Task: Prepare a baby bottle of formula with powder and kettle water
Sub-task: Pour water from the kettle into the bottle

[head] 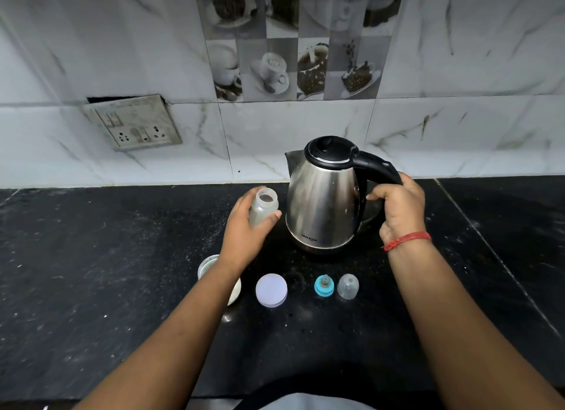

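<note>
Your left hand (244, 226) is wrapped round the open baby bottle (263, 207), thumb across its front, steadying it on the worktop (91, 272) just left of the kettle (324, 195). Your right hand (397, 204) is clamped round the black kettle handle (379, 168).

Why so: the bottle sits beside the spout side of the kettle, so a short tilt should bring water over its mouth; the left grip would keep the light bottle from tipping.

Orientation: bottle long axis near vertical, leaning slightly away from you, mouth up. Something dark shows inside; powder, possibly, but the view is too dim to tell. The kettle stands upright, spout pointing left and away, handle toward your right grip.

Nearer you than the left grip: a white jar (211, 272), partly hidden by your forearm, and a flat round lid (271, 289). Below the right grip: teal teat ring (323, 285), clear cap (348, 285).
</note>
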`<action>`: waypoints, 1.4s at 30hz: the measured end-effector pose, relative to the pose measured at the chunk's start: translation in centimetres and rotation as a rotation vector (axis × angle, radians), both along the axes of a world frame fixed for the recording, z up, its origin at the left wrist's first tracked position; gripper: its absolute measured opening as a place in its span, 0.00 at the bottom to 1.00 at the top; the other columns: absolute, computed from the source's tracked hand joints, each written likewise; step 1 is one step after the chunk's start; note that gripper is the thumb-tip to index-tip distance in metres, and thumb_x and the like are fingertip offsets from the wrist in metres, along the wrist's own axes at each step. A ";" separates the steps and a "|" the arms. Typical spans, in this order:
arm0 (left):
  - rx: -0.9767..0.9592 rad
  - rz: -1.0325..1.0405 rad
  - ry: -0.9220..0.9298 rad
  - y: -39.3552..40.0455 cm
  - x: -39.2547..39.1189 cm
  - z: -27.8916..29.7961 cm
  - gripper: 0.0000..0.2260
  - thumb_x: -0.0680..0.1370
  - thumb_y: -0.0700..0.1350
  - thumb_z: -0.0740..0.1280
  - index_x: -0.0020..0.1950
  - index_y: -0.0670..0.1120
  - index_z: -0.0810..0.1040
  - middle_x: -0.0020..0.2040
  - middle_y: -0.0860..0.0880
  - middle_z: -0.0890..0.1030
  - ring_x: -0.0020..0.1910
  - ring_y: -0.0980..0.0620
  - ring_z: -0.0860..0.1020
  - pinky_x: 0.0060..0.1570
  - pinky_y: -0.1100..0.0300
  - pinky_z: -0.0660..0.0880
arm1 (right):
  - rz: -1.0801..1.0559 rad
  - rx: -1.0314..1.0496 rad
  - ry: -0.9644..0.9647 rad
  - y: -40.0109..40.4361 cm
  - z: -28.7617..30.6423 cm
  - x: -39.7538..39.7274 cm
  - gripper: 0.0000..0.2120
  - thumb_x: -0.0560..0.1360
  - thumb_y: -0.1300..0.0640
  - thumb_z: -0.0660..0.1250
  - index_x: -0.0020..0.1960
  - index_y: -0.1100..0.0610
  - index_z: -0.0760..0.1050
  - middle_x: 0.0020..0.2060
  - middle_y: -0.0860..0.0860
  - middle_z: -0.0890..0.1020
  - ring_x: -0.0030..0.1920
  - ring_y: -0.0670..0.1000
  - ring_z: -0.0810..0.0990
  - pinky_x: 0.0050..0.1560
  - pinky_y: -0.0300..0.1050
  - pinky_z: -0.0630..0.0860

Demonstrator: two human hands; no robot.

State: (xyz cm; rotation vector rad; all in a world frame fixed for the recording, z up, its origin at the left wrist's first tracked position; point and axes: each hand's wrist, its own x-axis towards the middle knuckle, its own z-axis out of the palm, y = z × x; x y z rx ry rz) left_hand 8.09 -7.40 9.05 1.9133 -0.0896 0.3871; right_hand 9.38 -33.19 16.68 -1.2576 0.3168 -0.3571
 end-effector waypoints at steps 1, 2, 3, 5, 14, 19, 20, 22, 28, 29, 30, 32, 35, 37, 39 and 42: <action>0.004 0.009 -0.002 0.1 -0.1 0.2 0.22 0.73 0.54 0.75 0.65 0.59 0.76 0.63 0.54 0.80 0.64 0.53 0.78 0.69 0.47 0.74 | 0.005 -0.005 -0.005 0.0 0.3 -0.6 0.18 0.56 0.75 0.64 0.30 0.53 0.79 0.27 0.48 0.77 0.37 0.54 0.76 0.41 0.47 0.74; 0.007 0.020 -0.004 0.1 -0.3 0.3 0.22 0.74 0.51 0.76 0.66 0.57 0.76 0.63 0.53 0.80 0.64 0.52 0.78 0.69 0.47 0.73 | 0.012 -0.014 -0.012 0.1 0.6 -1.3 0.17 0.55 0.75 0.64 0.30 0.53 0.79 0.28 0.48 0.77 0.38 0.55 0.77 0.42 0.48 0.74; 0.009 0.030 -0.007 0.2 -0.5 0.5 0.22 0.74 0.49 0.76 0.67 0.55 0.76 0.64 0.53 0.80 0.65 0.52 0.78 0.70 0.46 0.73 | 0.017 -0.024 -0.020 0.1 0.9 -1.9 0.17 0.55 0.74 0.64 0.30 0.53 0.79 0.28 0.49 0.77 0.38 0.55 0.77 0.42 0.49 0.74; 0.020 0.046 -0.005 0.3 -0.8 0.5 0.22 0.75 0.46 0.76 0.68 0.54 0.76 0.65 0.52 0.79 0.65 0.52 0.77 0.70 0.46 0.72 | 0.020 -0.039 -0.033 0.1 1.6 -3.0 0.17 0.55 0.75 0.64 0.31 0.54 0.79 0.29 0.50 0.77 0.39 0.56 0.77 0.42 0.49 0.74; 0.091 0.086 0.004 1.0 -3.6 0.4 0.25 0.74 0.54 0.73 0.70 0.55 0.74 0.65 0.53 0.76 0.68 0.46 0.73 0.71 0.44 0.70 | 0.071 -0.201 -0.052 0.0 4.1 -6.9 0.14 0.56 0.77 0.65 0.37 0.63 0.77 0.28 0.52 0.76 0.31 0.51 0.75 0.31 0.38 0.72; 0.137 0.106 -0.004 1.7 -5.4 0.2 0.23 0.77 0.47 0.75 0.70 0.55 0.75 0.64 0.54 0.77 0.66 0.48 0.72 0.70 0.49 0.69 | 0.098 -0.319 -0.017 0.6 4.2 -8.5 0.12 0.57 0.77 0.66 0.38 0.68 0.74 0.30 0.56 0.75 0.31 0.52 0.73 0.33 0.43 0.70; 0.150 0.112 -0.001 1.8 -5.7 0.1 0.23 0.76 0.46 0.76 0.70 0.55 0.75 0.64 0.54 0.76 0.66 0.48 0.72 0.70 0.50 0.69 | 0.097 -0.330 -0.005 0.6 4.1 -8.8 0.12 0.56 0.76 0.66 0.38 0.66 0.74 0.30 0.55 0.76 0.31 0.52 0.74 0.34 0.45 0.70; 0.174 0.117 0.004 1.9 -6.4 -0.2 0.24 0.76 0.45 0.76 0.70 0.55 0.76 0.65 0.55 0.76 0.66 0.49 0.71 0.69 0.52 0.68 | 0.101 -0.362 0.012 0.7 3.7 -9.1 0.12 0.55 0.74 0.67 0.37 0.63 0.76 0.29 0.55 0.77 0.32 0.53 0.74 0.36 0.48 0.71; 0.235 0.099 0.000 1.6 -7.5 -1.2 0.24 0.76 0.45 0.76 0.71 0.55 0.75 0.66 0.56 0.76 0.65 0.51 0.69 0.66 0.56 0.66 | 0.093 -0.530 0.063 0.8 3.1 -9.4 0.18 0.51 0.64 0.67 0.39 0.53 0.81 0.26 0.49 0.78 0.30 0.52 0.75 0.34 0.51 0.73; 0.248 0.097 -0.002 1.6 -7.5 -1.2 0.24 0.76 0.45 0.76 0.71 0.55 0.76 0.66 0.57 0.76 0.65 0.51 0.70 0.65 0.57 0.66 | 0.089 -0.571 0.066 0.8 3.1 -9.4 0.18 0.50 0.63 0.67 0.39 0.53 0.81 0.26 0.49 0.78 0.31 0.52 0.75 0.35 0.53 0.75; 0.262 0.097 -0.009 1.6 -7.6 -1.3 0.24 0.76 0.45 0.76 0.71 0.55 0.76 0.66 0.57 0.76 0.65 0.50 0.70 0.65 0.59 0.65 | 0.085 -0.609 0.068 0.9 3.1 -9.4 0.18 0.50 0.63 0.67 0.39 0.54 0.80 0.26 0.48 0.77 0.31 0.53 0.75 0.35 0.55 0.76; 0.284 0.095 -0.017 1.5 -7.6 -1.4 0.24 0.76 0.45 0.76 0.71 0.54 0.76 0.65 0.57 0.77 0.66 0.50 0.71 0.64 0.61 0.63 | 0.078 -0.677 0.071 0.9 3.2 -9.5 0.16 0.50 0.61 0.67 0.38 0.54 0.78 0.25 0.47 0.76 0.31 0.54 0.74 0.35 0.57 0.77; 0.307 0.084 -0.017 1.5 -7.6 -1.5 0.24 0.76 0.45 0.76 0.71 0.54 0.76 0.65 0.57 0.76 0.67 0.49 0.70 0.65 0.62 0.61 | 0.059 -0.760 0.072 1.0 3.5 -9.5 0.14 0.51 0.60 0.65 0.36 0.50 0.77 0.22 0.44 0.74 0.31 0.55 0.74 0.35 0.56 0.76; 0.319 0.070 -0.015 1.5 -7.8 -1.6 0.24 0.76 0.45 0.76 0.71 0.55 0.76 0.66 0.57 0.76 0.67 0.49 0.69 0.65 0.62 0.61 | 0.038 -0.825 0.068 1.1 3.7 -9.5 0.14 0.53 0.60 0.65 0.37 0.48 0.77 0.23 0.46 0.75 0.31 0.56 0.74 0.35 0.55 0.76; 0.327 0.061 -0.009 1.5 -7.9 -1.7 0.24 0.76 0.46 0.76 0.71 0.55 0.76 0.66 0.57 0.76 0.67 0.50 0.69 0.65 0.61 0.61 | 0.020 -0.882 0.070 1.2 3.8 -9.5 0.12 0.56 0.62 0.67 0.37 0.49 0.77 0.25 0.48 0.76 0.33 0.57 0.77 0.36 0.54 0.76; 0.338 0.060 -0.011 1.5 -7.9 -1.8 0.24 0.76 0.46 0.76 0.71 0.55 0.76 0.65 0.58 0.76 0.67 0.50 0.69 0.65 0.61 0.61 | -0.008 -0.976 0.072 1.2 4.0 -9.5 0.09 0.61 0.64 0.69 0.37 0.52 0.76 0.28 0.50 0.78 0.36 0.57 0.78 0.37 0.50 0.75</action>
